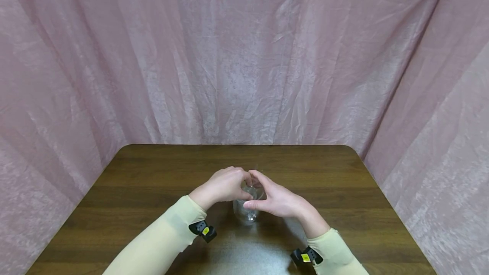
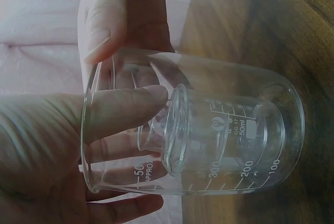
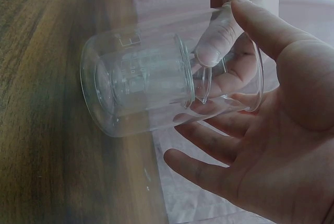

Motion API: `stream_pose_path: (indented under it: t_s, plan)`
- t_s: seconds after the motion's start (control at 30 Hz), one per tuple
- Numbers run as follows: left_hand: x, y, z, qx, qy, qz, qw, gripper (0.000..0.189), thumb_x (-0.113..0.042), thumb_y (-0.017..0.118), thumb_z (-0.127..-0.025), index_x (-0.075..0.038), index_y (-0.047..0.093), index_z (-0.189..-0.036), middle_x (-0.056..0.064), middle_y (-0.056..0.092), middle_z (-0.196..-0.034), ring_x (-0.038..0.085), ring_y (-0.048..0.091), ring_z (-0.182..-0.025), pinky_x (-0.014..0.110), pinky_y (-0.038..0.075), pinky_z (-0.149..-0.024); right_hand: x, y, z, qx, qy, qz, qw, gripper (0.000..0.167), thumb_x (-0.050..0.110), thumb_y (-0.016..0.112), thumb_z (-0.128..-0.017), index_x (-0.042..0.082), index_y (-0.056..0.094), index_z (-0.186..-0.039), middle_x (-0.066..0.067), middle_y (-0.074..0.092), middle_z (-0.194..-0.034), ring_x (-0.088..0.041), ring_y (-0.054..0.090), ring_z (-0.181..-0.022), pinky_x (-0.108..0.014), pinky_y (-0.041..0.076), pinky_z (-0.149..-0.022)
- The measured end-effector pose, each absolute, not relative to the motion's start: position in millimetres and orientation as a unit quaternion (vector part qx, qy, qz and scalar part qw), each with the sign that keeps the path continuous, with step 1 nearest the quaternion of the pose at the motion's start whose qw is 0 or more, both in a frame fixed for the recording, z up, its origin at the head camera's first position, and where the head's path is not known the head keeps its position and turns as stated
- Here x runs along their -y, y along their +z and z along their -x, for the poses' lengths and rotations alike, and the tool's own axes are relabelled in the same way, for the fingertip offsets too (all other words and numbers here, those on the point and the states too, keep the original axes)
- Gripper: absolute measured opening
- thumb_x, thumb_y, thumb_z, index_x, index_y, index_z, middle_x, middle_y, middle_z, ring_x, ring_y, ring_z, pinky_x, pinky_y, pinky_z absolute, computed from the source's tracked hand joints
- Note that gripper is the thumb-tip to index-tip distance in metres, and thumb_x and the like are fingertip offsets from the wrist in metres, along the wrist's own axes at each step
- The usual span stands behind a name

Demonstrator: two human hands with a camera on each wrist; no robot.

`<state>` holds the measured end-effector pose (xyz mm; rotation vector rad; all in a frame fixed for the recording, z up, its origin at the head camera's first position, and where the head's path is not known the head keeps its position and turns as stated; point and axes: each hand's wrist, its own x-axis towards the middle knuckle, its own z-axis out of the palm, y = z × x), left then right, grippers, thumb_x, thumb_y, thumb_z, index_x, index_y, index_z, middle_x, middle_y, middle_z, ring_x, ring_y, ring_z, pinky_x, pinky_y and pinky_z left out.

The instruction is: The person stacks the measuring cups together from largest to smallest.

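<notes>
A large clear glass beaker (image 1: 246,216) stands upright on the table, with white volume marks on its wall in the left wrist view. Inside it sits a smaller beaker (image 2: 237,130) marked 50ml. My left hand (image 1: 227,185) reaches through the large beaker's mouth. Its thumb and fingers pinch a still smaller glass vessel (image 3: 207,85) at the 50ml beaker's mouth; that vessel's lower part is hard to make out through the glass. Around the large beaker's upper part curves my right hand (image 1: 280,200), its thumb at the rim and its fingers on the far side.
The brown wooden table (image 1: 153,173) has rounded far corners. Pink velvet curtains (image 1: 237,63) hang behind it and along both sides. Each wrist carries a black strap-on camera (image 1: 203,230) over a pale yellow sleeve (image 1: 160,237).
</notes>
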<state>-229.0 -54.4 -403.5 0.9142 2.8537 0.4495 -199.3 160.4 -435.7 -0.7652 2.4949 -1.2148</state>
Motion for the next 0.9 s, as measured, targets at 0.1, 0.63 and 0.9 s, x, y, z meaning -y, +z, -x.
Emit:
stream_pose_path:
  t_s: [0.1,0.63,0.9]
  plan:
    - [55.0,-403.9,229.8,-0.94,0.153,-0.3,0.058,0.033,-0.037,0.096,-0.087,-0.016,0.086,-0.111,-0.003,0.081,-0.109,0.017,0.072,-0.095,0.04,0.06,-0.081,-160.2,-434.7,199.5,-0.859,-0.419,0.264,0.131,0.098,0.05,0.081,-0.101,0.011,0.028,-0.173,-0.008,0.056,-0.159,-0.028,0.052,-0.149,-0.056,0.044,-0.119]
    - [56.3,-404.0,229.6,-0.94,0.155,-0.297,0.062,0.032,-0.037,0.096,-0.087,-0.017,0.085,-0.11,-0.003,0.081,-0.108,0.016,0.07,-0.092,0.04,0.059,-0.079,-159.0,-436.1,199.1,-0.861,-0.418,0.259,0.13,0.098,0.051,0.083,-0.098,0.015,0.03,-0.173,-0.005,0.057,-0.157,-0.024,0.053,-0.147,-0.054,0.044,-0.119]
    - [56.6,-403.7,229.8,-0.94,0.158,-0.297,0.063,0.032,-0.037,0.096,-0.087,-0.017,0.085,-0.11,-0.003,0.081,-0.107,0.016,0.069,-0.091,0.039,0.059,-0.078,-159.6,-436.3,198.9,-0.86,-0.42,0.259,0.13,0.098,0.052,0.083,-0.098,0.015,0.03,-0.173,-0.005,0.057,-0.157,-0.024,0.053,-0.147,-0.054,0.045,-0.118]
